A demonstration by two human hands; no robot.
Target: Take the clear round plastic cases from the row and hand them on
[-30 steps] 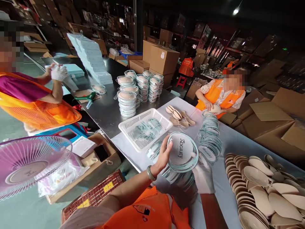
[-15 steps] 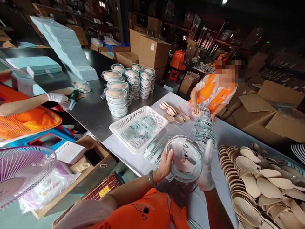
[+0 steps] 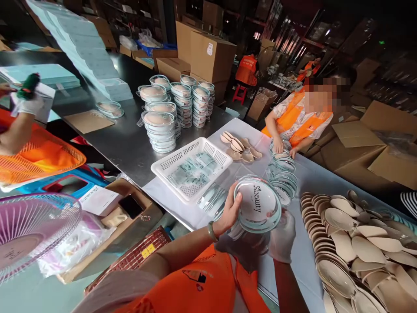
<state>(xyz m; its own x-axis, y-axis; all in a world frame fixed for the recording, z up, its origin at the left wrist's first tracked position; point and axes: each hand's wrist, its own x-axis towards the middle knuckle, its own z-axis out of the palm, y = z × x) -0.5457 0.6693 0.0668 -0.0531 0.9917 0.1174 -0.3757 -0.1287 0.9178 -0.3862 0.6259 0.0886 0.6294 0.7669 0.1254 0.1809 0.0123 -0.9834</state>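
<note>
A round clear case (image 3: pixel 257 203) with a "Sbeauty" label is held up in front of my orange vest. My bare left hand (image 3: pixel 228 212), with a bracelet at the wrist, grips its left edge, thumb on the front. My right hand (image 3: pixel 282 237), in a white glove, is at the case's lower right edge, its fingers curled and partly behind the case. Flat clear cases (image 3: pixel 213 201) lie beside my left hand. Beyond the held case, a row of similar cases (image 3: pixel 282 184) runs toward a co-worker.
A white basket (image 3: pixel 161 170) holds printed packets. Beige pads (image 3: pixel 337 219) are heaped at the right, and a few lie near the basket. Stacked filled cases (image 3: pixel 158 130) stand on the dark table. Across the table sits a person in an orange vest (image 3: pixel 293 115); another is at the left.
My gloved right hand has lowered and its upright fingers have curled in at the case's edge. The case's label now faces me more clearly. The person at the left has raised a gloved hand.
</note>
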